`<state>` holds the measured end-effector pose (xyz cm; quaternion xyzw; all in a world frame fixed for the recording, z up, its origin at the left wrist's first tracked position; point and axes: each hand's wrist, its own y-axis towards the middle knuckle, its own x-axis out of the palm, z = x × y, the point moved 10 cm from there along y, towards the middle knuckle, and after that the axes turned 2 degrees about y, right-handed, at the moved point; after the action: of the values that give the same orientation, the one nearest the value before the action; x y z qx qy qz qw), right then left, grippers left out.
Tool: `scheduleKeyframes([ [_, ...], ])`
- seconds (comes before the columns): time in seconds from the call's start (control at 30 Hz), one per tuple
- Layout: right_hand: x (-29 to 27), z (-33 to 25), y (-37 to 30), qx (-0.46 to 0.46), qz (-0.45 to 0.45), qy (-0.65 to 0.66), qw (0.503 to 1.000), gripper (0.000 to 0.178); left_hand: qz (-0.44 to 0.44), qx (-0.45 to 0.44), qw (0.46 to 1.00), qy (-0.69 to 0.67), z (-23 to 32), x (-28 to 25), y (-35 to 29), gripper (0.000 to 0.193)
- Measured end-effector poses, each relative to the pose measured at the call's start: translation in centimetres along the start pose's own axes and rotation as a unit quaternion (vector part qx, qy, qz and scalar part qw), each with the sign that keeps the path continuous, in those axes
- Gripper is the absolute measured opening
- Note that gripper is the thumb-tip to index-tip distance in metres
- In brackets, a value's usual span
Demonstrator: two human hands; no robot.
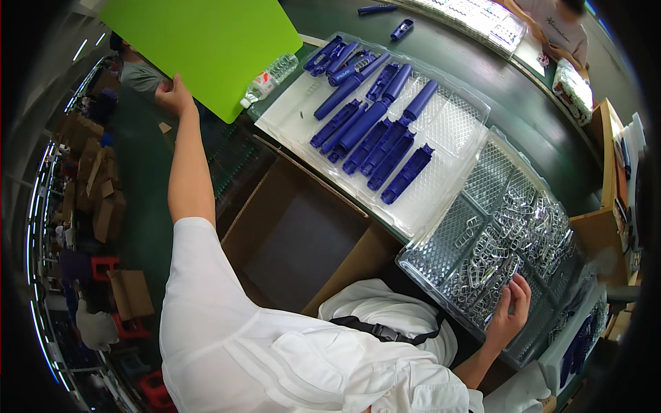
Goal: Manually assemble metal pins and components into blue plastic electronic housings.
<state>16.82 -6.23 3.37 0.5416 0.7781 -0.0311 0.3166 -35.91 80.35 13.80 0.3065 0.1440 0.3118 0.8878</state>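
Note:
At the upper left, my left hand [177, 98] is closed at the lower left edge of a large bright green sheet [227, 45], its thumb pointing up along the edge. My right hand [508, 313] is over a clear plastic tray [428, 258] heaped with small wire-like metal clips [527, 227]. Its fingers curl together at the clips; whether one is pinched there I cannot make out. Between my hands lies another clear tray [451, 141] on a white surface. It carries several dark blue plastic half-shells and tubes [365, 127], roughly in rows.
A water bottle [270, 80] lies beside the green sheet. Below the blue parts gapes an open cardboard box [296, 220]. Two blue pieces [401, 29] rest on the dark green table. Another person [559, 31] sits across at the upper right; one more [141, 72] is behind the sheet.

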Motion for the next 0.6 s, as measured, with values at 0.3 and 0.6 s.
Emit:
scheduleKeyframes([
  [0.3, 0.2, -0.2, -0.6, -0.004, -0.01, -0.014, 1.0, 0.014, -0.18, -0.187, 0.96, -0.11, -5.9, 4.8, -7.2, 0.05],
  [0.6, -0.1, 0.1, -1.0, -0.012, -0.008, -0.026, 1.0, 0.014, -0.186, -0.152, 0.964, -0.116, -6.3, 4.7, -6.5, 0.046],
])
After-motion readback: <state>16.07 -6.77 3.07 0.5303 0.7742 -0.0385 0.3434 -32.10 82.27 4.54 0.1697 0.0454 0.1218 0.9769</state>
